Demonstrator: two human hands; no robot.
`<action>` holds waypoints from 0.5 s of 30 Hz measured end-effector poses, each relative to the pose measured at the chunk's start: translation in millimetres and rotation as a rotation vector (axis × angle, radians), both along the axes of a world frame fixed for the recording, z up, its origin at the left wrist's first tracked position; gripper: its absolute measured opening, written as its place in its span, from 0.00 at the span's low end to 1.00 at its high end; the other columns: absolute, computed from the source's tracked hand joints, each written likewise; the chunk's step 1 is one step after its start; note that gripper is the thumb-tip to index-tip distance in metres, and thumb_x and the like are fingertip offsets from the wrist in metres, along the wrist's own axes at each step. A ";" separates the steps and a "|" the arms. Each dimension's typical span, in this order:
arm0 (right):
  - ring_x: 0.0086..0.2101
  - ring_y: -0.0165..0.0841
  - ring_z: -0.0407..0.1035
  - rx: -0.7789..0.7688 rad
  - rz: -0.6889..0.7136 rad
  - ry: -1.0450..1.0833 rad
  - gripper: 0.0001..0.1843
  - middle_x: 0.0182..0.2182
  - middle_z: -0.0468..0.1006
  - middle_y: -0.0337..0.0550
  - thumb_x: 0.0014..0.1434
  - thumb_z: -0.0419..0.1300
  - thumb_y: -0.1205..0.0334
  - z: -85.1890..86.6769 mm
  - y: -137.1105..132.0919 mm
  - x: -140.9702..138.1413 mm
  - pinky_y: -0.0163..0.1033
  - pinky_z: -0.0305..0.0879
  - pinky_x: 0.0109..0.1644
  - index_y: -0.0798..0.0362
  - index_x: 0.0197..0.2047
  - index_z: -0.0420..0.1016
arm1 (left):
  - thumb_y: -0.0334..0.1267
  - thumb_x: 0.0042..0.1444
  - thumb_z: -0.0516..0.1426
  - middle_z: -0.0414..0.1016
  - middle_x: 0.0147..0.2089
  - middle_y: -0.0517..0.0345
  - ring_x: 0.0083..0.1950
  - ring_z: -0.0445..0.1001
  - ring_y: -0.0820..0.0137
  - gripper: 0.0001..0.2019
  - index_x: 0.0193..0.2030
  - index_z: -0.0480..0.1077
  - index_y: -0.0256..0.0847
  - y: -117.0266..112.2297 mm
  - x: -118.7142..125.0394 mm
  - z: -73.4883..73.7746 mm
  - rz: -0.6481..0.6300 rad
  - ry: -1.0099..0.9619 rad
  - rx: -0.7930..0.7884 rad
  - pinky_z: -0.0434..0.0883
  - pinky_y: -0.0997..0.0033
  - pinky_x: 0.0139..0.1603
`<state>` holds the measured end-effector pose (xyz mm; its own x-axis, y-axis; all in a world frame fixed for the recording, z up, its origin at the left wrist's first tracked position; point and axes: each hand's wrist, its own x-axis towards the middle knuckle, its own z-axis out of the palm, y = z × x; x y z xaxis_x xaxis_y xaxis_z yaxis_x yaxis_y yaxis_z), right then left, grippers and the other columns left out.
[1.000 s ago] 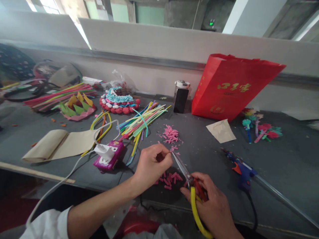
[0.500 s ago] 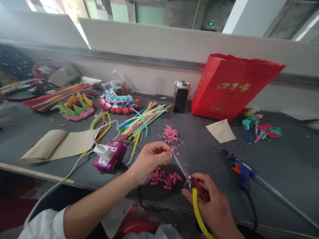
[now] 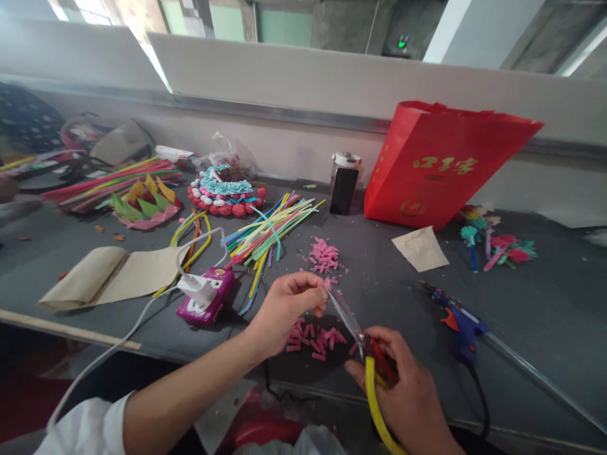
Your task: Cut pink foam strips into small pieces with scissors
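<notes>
My right hand (image 3: pixel 403 385) is wrapped round the red handle of a pair of scissors (image 3: pixel 348 319), whose metal blades point up and to the left. A curved yellow band (image 3: pixel 374 404) runs down beside that hand; I cannot tell whether it belongs to the scissors. At the blade tips, my left hand (image 3: pixel 296 303) is closed in a pinch, thumb against fingers, and what it holds is too small to make out. Below it lie cut pink strips (image 3: pixel 317 341), partly hidden by the left hand. Just beyond sits a pile of smaller pink pieces (image 3: pixel 324 254).
A blue glue gun (image 3: pixel 462 325) with a long clear stick lies at right. Behind stand a red bag (image 3: pixel 441 167) and a bottle (image 3: pixel 346 161) with a phone (image 3: pixel 344 191) against it. Colourful strips (image 3: pixel 275 230), a purple power socket (image 3: pixel 208 300) and brown paper (image 3: pixel 118 272) lie left.
Almost nothing differs. My left hand has shifted very slightly, while the scissors stay at its fingertips.
</notes>
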<state>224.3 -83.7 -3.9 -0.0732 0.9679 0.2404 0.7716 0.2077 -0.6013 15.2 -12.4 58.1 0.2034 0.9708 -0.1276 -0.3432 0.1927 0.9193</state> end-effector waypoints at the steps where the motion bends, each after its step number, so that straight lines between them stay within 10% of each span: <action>1: 0.34 0.36 0.77 0.001 0.001 0.000 0.22 0.36 0.80 0.39 0.54 0.63 0.46 0.4 -0.4 -0.5 0.38 0.72 0.37 0.46 0.48 0.66 | 0.34 0.49 0.64 0.71 0.23 0.61 0.24 0.66 0.77 0.05 0.28 0.73 0.35 -0.7 0.8 -0.8 -0.002 -0.014 -0.010 0.65 0.77 0.29; 15: 0.26 0.32 0.75 0.025 0.027 -0.029 0.21 0.29 0.78 0.36 0.55 0.63 0.45 1.4 1.4 0.3 0.34 0.71 0.30 0.47 0.46 0.66 | 0.33 0.50 0.64 0.72 0.23 0.62 0.25 0.67 0.77 0.05 0.29 0.73 0.36 -5.5 5.3 -6.4 -0.007 -0.046 -0.019 0.65 0.77 0.30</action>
<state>224.6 -82.3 -2.5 -0.1067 0.9592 0.2619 0.7824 0.2436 -0.5732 20.6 -17.9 51.7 0.2164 0.9668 -0.1358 -0.3840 0.2122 0.8986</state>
